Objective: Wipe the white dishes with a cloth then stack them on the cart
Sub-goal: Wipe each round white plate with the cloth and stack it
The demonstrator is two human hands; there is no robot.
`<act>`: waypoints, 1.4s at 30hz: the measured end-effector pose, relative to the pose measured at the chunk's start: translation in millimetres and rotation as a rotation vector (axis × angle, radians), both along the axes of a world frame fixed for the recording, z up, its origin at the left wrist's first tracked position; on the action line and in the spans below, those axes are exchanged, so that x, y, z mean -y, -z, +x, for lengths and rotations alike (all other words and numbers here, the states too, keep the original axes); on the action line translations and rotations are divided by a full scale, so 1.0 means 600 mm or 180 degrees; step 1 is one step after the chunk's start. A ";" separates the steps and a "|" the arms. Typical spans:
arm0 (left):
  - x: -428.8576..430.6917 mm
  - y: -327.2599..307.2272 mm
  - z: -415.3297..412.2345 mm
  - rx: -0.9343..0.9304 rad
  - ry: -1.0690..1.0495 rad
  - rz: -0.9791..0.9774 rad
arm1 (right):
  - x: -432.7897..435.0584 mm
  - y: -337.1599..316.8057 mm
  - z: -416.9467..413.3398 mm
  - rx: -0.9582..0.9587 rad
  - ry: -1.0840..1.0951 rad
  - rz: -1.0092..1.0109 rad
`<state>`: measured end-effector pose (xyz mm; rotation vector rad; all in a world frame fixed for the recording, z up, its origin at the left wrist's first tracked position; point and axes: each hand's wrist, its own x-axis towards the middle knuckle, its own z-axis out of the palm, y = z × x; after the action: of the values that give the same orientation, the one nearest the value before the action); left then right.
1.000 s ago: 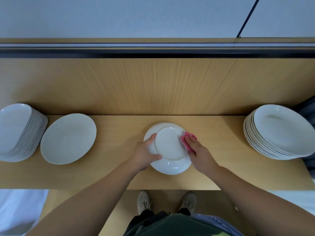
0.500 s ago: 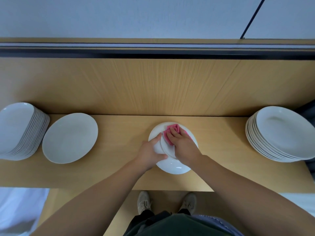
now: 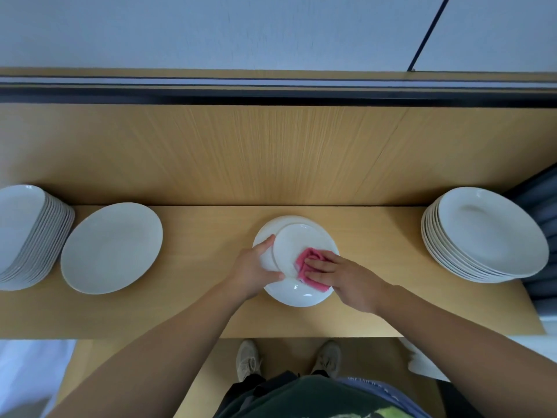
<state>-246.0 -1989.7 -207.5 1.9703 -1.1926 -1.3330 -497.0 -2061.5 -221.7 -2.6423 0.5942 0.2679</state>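
The right hand (image 3: 346,279), fingers flat, is pressing a crumpled pink cloth (image 3: 310,265) on the upturned round white ceramic plate (image 3: 298,241) on the wooden worktop (image 3: 196,312), the left hand (image 3: 256,270) gripping its rim; off-centre pressure might tip it.

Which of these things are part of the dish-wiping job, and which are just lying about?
Job: centre dish, gripped by the left hand; pink cloth under the right hand; left stack; single dish; right stack; wooden top.
Just there: shoes; grey fabric far right.
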 end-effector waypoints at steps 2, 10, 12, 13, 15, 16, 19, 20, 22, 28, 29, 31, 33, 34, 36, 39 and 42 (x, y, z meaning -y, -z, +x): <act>0.001 -0.003 -0.003 0.0091 0.0097 -0.0014 | 0.018 -0.003 -0.009 -0.0070 -0.0035 -0.0019; 0.000 -0.014 -0.010 0.0168 0.0138 0.0002 | 0.068 -0.037 0.044 -0.0280 0.0236 -0.0243; -0.001 -0.016 -0.013 0.0124 0.0071 0.0011 | 0.068 -0.038 0.069 -0.0369 0.0328 -0.0333; -0.001 -0.016 -0.014 0.0112 0.0049 0.0018 | 0.064 -0.036 0.079 -0.0396 0.0372 -0.0358; -0.001 -0.017 -0.013 0.0099 -0.0008 0.0033 | 0.052 -0.029 0.089 -0.0438 0.0317 -0.0373; -0.001 -0.018 -0.012 0.0083 -0.0031 0.0024 | 0.043 -0.026 0.086 -0.0446 0.0219 -0.0352; -0.002 -0.021 -0.014 0.0073 -0.0037 0.0022 | 0.034 -0.029 0.057 -0.0362 -0.0004 -0.0106; -0.002 -0.025 -0.017 0.0080 -0.0036 0.0032 | 0.038 -0.033 0.048 -0.0302 -0.0028 -0.0046; 0.001 -0.036 -0.026 0.0146 -0.0033 -0.0006 | 0.053 -0.038 0.032 -0.0102 0.0074 0.0018; 0.003 -0.086 -0.042 -0.0257 -0.0432 -0.0439 | 0.073 -0.109 0.010 0.1031 0.0738 0.0033; 0.003 -0.092 -0.045 -0.0252 -0.0472 -0.0438 | 0.076 -0.121 0.003 0.1151 0.0803 0.0077; 0.003 -0.108 -0.055 -0.0140 -0.0610 -0.0400 | 0.078 -0.141 -0.005 0.1174 0.0807 0.0002; 0.003 -0.122 -0.066 -0.0041 -0.0761 -0.0347 | 0.076 -0.160 -0.009 0.1392 0.0731 -0.0133; 0.003 -0.127 -0.073 0.0014 -0.0785 -0.0373 | 0.074 -0.167 -0.011 0.1603 0.0635 -0.0213; 0.003 -0.142 -0.088 0.0132 -0.0797 -0.0538 | 0.073 -0.174 -0.019 0.1845 0.0497 -0.0398; 0.006 -0.170 -0.114 0.0325 -0.0803 -0.0781 | 0.079 -0.179 -0.036 0.1816 0.0585 -0.0462; 0.010 -0.186 -0.137 0.0787 -0.0675 -0.0850 | 0.080 -0.186 -0.051 0.1860 0.0531 -0.0455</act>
<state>-328.2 -1996.0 -95.7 2.0370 -1.1629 -0.7990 -527.3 -2109.5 -110.1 -2.5943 0.6368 -0.5964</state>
